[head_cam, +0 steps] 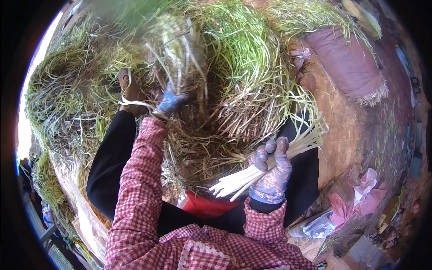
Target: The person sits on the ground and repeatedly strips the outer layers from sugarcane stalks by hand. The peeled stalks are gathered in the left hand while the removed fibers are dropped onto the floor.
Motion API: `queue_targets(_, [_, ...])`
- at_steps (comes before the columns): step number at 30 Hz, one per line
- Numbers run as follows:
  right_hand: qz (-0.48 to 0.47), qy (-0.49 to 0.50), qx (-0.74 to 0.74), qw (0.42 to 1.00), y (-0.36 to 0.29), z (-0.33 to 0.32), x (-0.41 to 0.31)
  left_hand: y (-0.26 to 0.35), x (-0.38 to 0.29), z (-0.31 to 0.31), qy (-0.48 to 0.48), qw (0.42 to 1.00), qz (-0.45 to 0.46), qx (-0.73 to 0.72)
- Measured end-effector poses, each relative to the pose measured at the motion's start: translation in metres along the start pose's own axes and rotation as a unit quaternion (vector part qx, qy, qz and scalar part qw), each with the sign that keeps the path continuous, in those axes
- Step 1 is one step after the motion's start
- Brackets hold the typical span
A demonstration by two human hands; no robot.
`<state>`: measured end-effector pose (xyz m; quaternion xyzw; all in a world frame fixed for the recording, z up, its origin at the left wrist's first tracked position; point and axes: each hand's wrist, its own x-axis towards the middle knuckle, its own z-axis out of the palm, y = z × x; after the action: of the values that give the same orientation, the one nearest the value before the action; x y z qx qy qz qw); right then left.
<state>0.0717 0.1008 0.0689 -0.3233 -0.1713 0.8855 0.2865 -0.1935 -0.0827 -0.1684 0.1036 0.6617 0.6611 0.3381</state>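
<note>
My right hand (271,168), in a floral-patterned knit glove, is closed around a bundle of slender white stalks (233,182). Their trimmed-looking pale ends point lower left, and the yellow-green leafy ends fan out at upper right over my right knee. Farther forward on the left, my left hand (171,103) wears a blue glove. It grips a motion-blurred clump of leafy stalks (179,50) that stretches away from me; its fingers are partly hidden. Right of that hand lies a large heap of green leafy plants (243,50), with brownish root ends (251,118) towards me.
Loose leaves and stalks (71,94) are piled at the left. Dry debris (199,158) lies between my legs, near a red item (209,204). A fringed purplish cloth (347,64) covers something at the upper right. Pink cloth (357,199) and clear plastic (319,226) lie at the right.
</note>
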Motion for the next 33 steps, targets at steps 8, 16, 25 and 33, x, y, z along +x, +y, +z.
queue_targets(8, [0.01, -0.001, 0.013, 1.0, 0.009, 0.003, 0.001, 0.011, 0.051, 0.093, 0.236, 0.945, -0.168, 0.154])
queue_targets(16, [0.013, -0.003, 0.014, 1.0, 0.011, 0.005, 0.002, 0.016, 0.031, 0.047, 0.008, 0.994, -0.071, -0.083])
queue_targets(25, [0.019, -0.019, 0.045, 0.999, 0.001, 0.0, 0.002, -0.022, -0.067, -0.003, -0.036, 0.856, 0.042, -0.514])
queue_targets(33, [-0.015, -0.007, 0.054, 0.998, -0.017, -0.002, -0.005, -0.012, -0.07, -0.019, 0.177, 0.875, -0.017, -0.45])
